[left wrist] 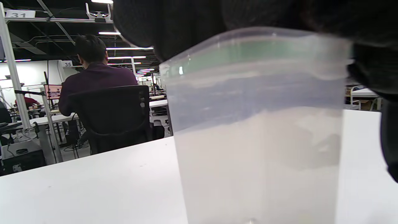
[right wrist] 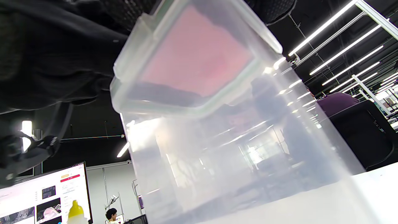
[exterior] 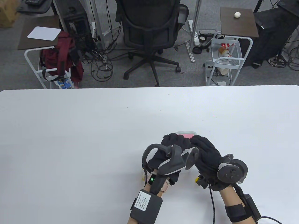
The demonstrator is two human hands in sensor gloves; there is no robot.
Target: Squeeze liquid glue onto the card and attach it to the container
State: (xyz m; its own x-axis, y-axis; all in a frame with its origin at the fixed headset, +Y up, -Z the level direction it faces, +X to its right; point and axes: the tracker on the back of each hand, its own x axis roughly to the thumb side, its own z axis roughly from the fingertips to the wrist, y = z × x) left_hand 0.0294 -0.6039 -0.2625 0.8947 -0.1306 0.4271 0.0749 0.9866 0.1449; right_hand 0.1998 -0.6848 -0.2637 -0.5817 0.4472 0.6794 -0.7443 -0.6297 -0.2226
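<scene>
A clear plastic container stands upright on the white table, near the front. It fills the left wrist view and the right wrist view. A pink card lies flat on its lid and shows through the lid in the right wrist view. My left hand curls over the lid's left side and holds the container. My right hand rests with its fingers flat on the card. Both hands hide most of the lid. A glue bottle with a yellow cap stands beside the container, under my left wrist.
The table's far edge lies well beyond the container. Behind it are an office chair, two small side tables and a wire cart.
</scene>
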